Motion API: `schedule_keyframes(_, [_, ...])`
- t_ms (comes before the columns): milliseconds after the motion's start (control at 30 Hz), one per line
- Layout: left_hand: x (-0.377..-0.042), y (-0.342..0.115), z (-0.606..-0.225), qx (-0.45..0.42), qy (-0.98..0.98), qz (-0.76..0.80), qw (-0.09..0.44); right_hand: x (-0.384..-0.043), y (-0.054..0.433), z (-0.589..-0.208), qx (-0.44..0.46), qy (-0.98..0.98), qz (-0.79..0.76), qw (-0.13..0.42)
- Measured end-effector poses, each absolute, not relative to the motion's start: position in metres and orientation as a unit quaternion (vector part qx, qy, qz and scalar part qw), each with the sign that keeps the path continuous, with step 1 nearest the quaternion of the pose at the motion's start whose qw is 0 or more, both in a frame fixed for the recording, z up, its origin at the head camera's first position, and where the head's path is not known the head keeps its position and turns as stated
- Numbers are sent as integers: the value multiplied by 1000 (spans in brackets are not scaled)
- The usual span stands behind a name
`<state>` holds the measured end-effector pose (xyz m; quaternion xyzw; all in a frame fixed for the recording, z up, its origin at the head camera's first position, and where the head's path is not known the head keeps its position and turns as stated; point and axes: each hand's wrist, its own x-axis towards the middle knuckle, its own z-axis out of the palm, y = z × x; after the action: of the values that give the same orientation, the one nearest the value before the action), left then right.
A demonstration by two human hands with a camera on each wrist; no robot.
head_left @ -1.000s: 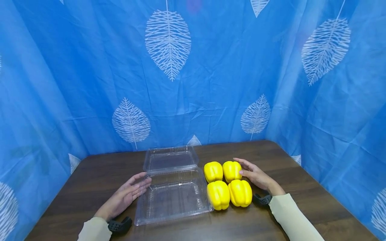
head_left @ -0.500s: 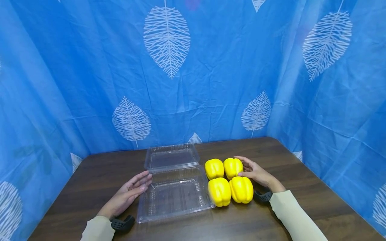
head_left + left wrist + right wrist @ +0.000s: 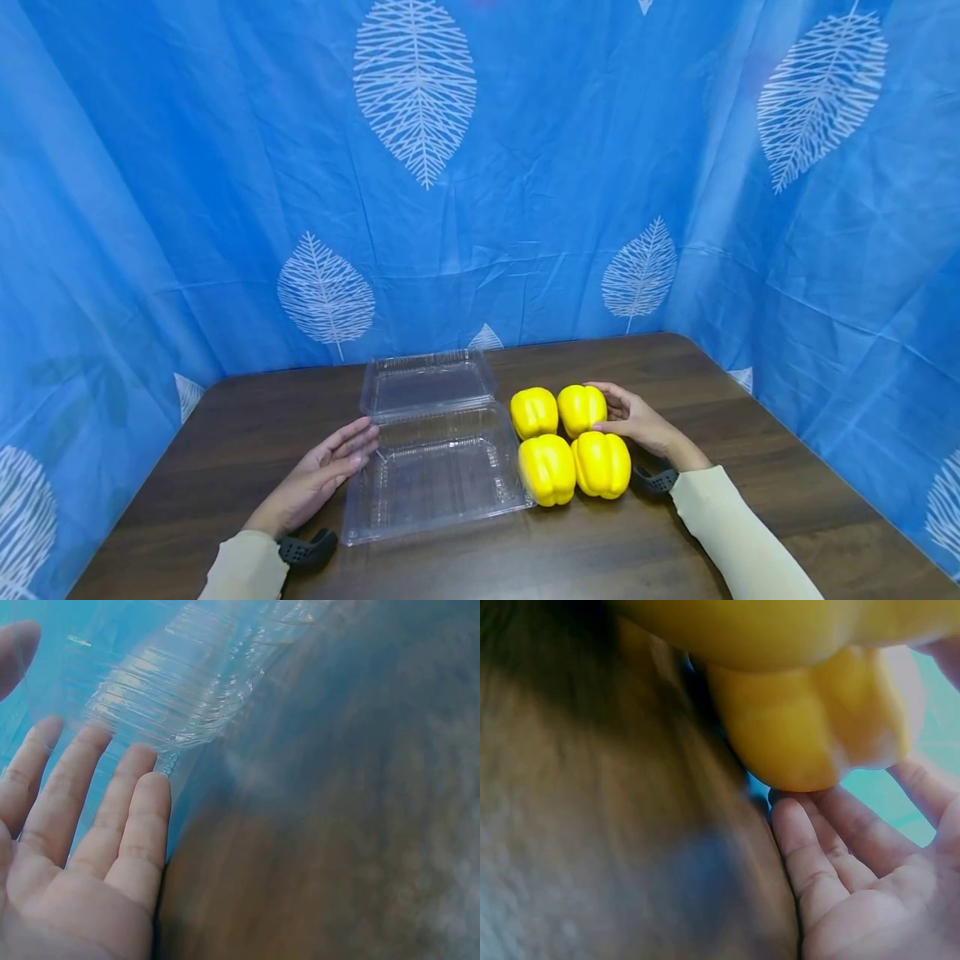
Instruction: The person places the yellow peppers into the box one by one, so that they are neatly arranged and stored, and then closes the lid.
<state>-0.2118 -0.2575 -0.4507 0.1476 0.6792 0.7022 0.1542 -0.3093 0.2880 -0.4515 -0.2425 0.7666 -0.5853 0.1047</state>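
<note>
Several yellow bell peppers stand in a tight group on the table. My right hand (image 3: 637,423) has its thumb and fingers around the right side of the far right bell pepper (image 3: 582,407). In the right wrist view, fingertips (image 3: 791,817) touch a bell pepper's (image 3: 780,735) underside. A clear plastic clamshell container (image 3: 438,483) lies unfolded left of the peppers, its lid (image 3: 431,385) toward the back. My left hand (image 3: 318,477) is at the container's left edge, fingers extended. In the left wrist view, its fingertips (image 3: 154,787) reach the ribbed clear wall (image 3: 172,697).
The far left bell pepper (image 3: 534,413), near left bell pepper (image 3: 547,471) and near right bell pepper (image 3: 602,465) crowd the container's right rim. A dark wooden table (image 3: 465,567) carries everything. Blue leaf-print curtains (image 3: 510,208) surround it. Dark straps (image 3: 309,550) sit at both wrists.
My right thumb and fingers have come in closer around the far right pepper. The left hand has turned slightly beside the container. The head view has tilted up a little.
</note>
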Motion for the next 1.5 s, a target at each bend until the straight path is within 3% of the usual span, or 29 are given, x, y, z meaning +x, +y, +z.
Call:
schedule_keyframes(767, [-212, -254, -453, 143, 671, 716, 132, -311, 291, -448, -191, 773, -602, 62])
schedule_keyframes(1500, [-211, -252, -452, 141, 674, 713, 132, -313, 294, -422, -256, 757, -601, 21])
